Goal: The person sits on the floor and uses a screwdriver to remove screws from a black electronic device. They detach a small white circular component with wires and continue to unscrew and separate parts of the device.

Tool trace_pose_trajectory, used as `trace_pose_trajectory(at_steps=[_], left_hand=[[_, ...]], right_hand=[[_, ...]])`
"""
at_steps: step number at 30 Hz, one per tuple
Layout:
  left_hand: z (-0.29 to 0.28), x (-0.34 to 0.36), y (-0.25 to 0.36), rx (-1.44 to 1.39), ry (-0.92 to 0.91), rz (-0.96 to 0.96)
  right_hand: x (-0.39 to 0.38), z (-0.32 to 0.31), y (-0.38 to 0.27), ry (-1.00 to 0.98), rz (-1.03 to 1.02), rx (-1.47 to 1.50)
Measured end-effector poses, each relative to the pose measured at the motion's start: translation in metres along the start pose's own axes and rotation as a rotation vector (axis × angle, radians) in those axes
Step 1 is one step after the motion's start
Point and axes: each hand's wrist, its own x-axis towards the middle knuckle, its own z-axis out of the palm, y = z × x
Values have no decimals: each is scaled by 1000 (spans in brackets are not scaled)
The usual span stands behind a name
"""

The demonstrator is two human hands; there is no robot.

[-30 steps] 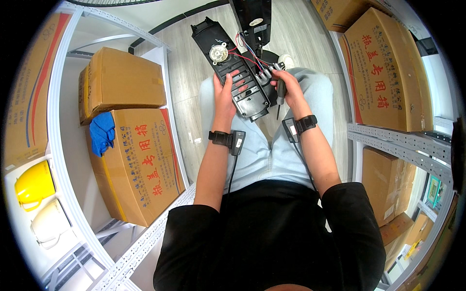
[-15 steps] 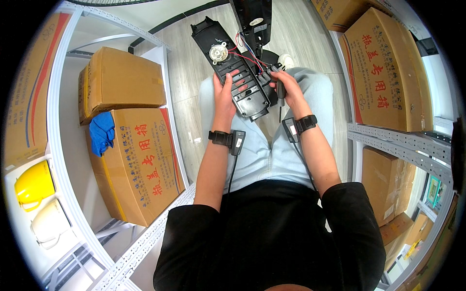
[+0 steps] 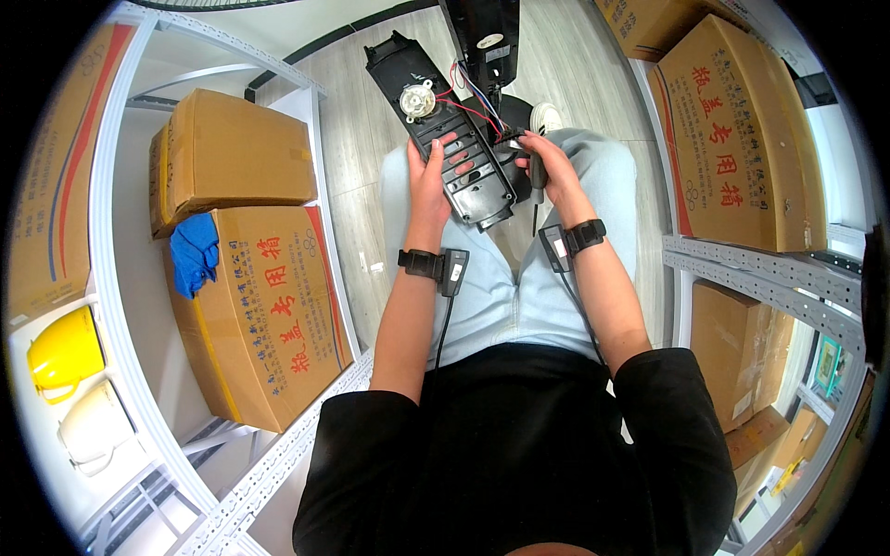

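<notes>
My left hand (image 3: 432, 170) grips a long black plastic housing (image 3: 389, 67) carrying a round white part (image 3: 417, 100), with fingertips visible through its slots. My right hand (image 3: 549, 167) is closed on a dark grey-handled screwdriver (image 3: 537, 176), shaft pointing down; its fingertips are at a small dark part with wires at the housing's right, too small to make out. Red, blue and white wires (image 3: 468, 102) run from the housing toward it. Behind stands an upright black panel (image 3: 479, 37) on a dark round base (image 3: 517, 113), partly hidden by housing and hand.
Metal shelves (image 3: 760, 278) flank me, holding cardboard boxes (image 3: 232, 157), a blue cloth (image 3: 195, 255), a yellow mug (image 3: 65, 347) and a white mug (image 3: 97, 426). A wood-look floor (image 3: 362, 222) shows around my jeans-clad legs and a white shoe (image 3: 547, 117).
The screwdriver's shaft has become more upright, and my right fingertips have shifted slightly around the small parts beside the housing. My left hand and the housing stay almost still.
</notes>
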Motion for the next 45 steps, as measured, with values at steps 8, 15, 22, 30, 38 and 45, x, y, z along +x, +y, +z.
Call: trace_pose_trajectory(at_steps=[8,15,22,30,38,45], left_hand=[[2,-2,4,9,-8,-10],[0,-2,2,-9,-4,-17],[1,-2,3,-6,-10,-16],[2,-3,5,9,3,-16],[1,-1,3,-9,14,-28],[-3,1,-1,-16,9,-9]], right_hand=[[2,-1,-1,1,6,29],[0,2,-8,90,-90,171],[3,-1,-8,27,-343,274],[-8,-6,-29,36,-489,404],[-13,-36,-45,166,-717,328],[-26,-40,-59,20,-534,668]])
